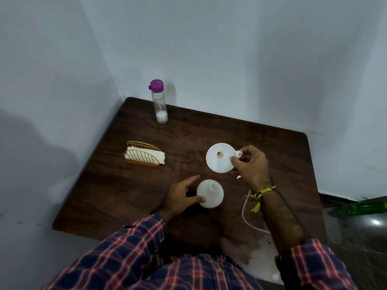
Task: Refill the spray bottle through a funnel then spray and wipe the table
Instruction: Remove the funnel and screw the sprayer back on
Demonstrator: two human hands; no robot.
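Note:
A white spray bottle (pixel 210 193) with its neck uncovered stands on the dark wooden table (pixel 129 189), near the front middle. My left hand (pixel 181 197) rests against its left side, thumb on the body and fingers spread. My right hand (pixel 250 164) holds a white funnel (pixel 219 157) by its rim and tab, above the table just behind and to the right of the bottle. A thin clear tube (pixel 246 212) lies on the table under my right wrist; the sprayer head it may belong to is hidden.
A clear water bottle (pixel 159 101) with a purple cap stands at the table's far edge by the wall. A gold wire holder with white tissues (pixel 144 156) sits at the left. Walls close off the left and back. A green bottle (pixel 366 208) lies on the floor at right.

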